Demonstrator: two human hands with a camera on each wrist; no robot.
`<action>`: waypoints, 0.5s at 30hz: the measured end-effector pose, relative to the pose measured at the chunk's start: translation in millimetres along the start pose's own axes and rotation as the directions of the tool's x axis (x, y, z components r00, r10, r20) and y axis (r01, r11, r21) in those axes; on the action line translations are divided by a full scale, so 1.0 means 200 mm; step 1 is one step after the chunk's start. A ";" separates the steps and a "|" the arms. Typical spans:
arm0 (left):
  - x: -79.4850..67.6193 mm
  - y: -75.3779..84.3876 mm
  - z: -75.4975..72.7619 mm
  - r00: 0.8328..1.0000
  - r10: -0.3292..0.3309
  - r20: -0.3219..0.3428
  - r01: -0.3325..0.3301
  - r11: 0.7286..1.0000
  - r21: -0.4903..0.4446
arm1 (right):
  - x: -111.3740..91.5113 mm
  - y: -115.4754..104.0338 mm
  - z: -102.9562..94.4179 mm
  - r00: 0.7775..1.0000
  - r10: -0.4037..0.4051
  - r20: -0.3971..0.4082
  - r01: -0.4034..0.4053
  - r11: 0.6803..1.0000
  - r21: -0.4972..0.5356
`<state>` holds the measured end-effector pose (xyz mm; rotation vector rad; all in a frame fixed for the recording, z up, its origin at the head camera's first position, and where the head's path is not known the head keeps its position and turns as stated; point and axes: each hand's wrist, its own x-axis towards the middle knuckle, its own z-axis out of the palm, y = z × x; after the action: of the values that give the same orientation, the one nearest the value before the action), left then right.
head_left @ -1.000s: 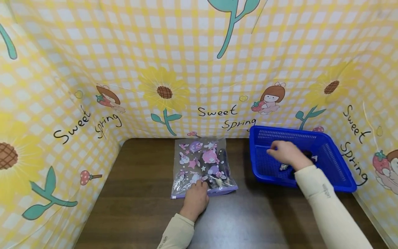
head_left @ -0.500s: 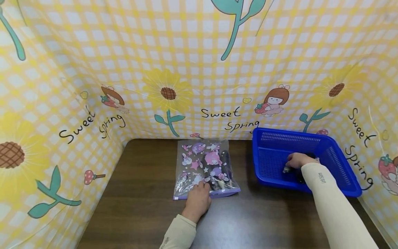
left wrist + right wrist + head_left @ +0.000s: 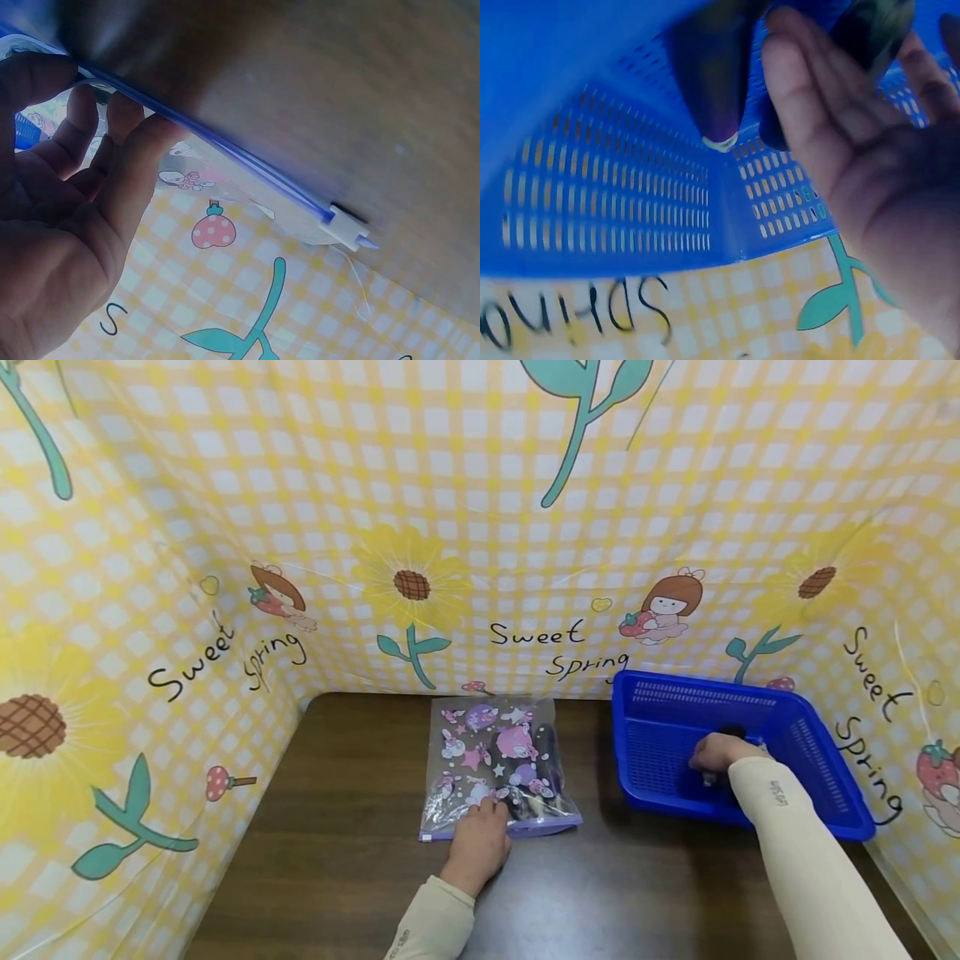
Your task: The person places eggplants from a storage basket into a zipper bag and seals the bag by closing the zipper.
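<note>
A clear slider bag [image 3: 471, 758] printed with rabbits and stars lies flat, its purple zip edge [image 3: 255, 169] towards me. My left hand [image 3: 480, 843] pinches that edge near its middle, thumb and fingers on either side. Dark shapes with pale ends show through the bag's right side. Inside the blue basket [image 3: 742, 683] my right hand [image 3: 722, 753] reaches down and grips a dark eggplant [image 3: 874, 34], its greyish stem end by my fingertips. Another dark purple eggplant [image 3: 712, 67] with a pale tip lies beside it; the hand and sleeve hide part of the basket's contents.
The brown wooden table [image 3: 360, 793] carries both bag and basket. A yellow checked cloth [image 3: 480, 527] printed with flowers walls in the back and sides, close behind the basket. The basket's perforated walls stand around the right hand.
My right hand has lowered into the basket and taken hold of the eggplant, whose stem end has shifted slightly. The left hand stays on the bag's edge. The head view has shifted a little.
</note>
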<state>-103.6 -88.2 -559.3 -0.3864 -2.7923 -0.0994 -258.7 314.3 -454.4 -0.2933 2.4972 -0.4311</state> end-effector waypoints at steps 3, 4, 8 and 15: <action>0.00 0.00 0.00 1.000 0.001 -0.002 -0.001 1.000 0.004 | -0.05 0.01 -0.02 0.998 0.056 -0.029 -0.051 0.987 0.150; 0.00 0.00 0.00 1.000 0.002 -0.003 -0.002 1.000 0.005 | -0.06 0.01 -0.03 0.997 0.074 -0.031 -0.066 0.976 0.206; 0.00 -0.01 0.00 1.000 0.007 -0.008 -0.007 1.000 0.004 | -0.12 0.01 -0.04 0.994 0.112 -0.021 -0.096 0.925 0.369; -0.01 -0.02 0.01 0.998 0.025 -0.057 -0.025 1.000 -0.005 | -0.18 0.00 -0.03 0.997 0.069 -0.030 -0.052 0.919 0.392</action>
<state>-103.5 -92.0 -561.6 -0.4139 -2.7312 -0.1114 -233.0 325.6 -431.9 -0.0457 2.3845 -0.9020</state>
